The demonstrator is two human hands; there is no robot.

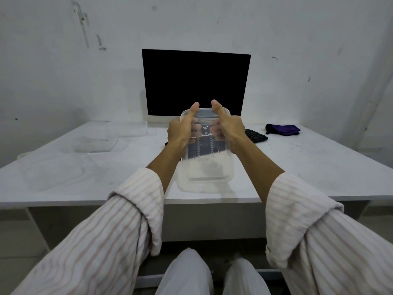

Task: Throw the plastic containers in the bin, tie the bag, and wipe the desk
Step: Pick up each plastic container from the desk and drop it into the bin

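Here's the wide white surface (297,167), running the full width of the view against a scuffed pale wall (63,71). Standing at its back, dead centre, the flat black rectangular monitor (195,84), screen dark. Down in front, two arms in white sleeves with thin pinkish stripes (102,231) reach forward, cuffs rolled back off the forearms.

And in the middle of it all, the clear rectangular plastic container (206,167), lifted up off the surface and tilted. Its long axis runs straight away from the person: the near short end dips toward the front edge of the surface, the far short end rises in front of the bottom of the monitor. It is see-through, and dark things behind it show through the wall.

The left hand (182,128) takes the left long side, the right hand (228,128) the right long side, both up near the far end. The grip on each side is closed around the container: thumbs pressed along the upper face pointing away, fingers curled underneath and showing through the plastic.

Off to the left lie more clear plastic containers (95,143), flat on the surface, faint and hard to count. On the right a black keyboard (256,135) peeks out past the right wrist, and beyond it sits a small dark purple cloth bundle (282,129).
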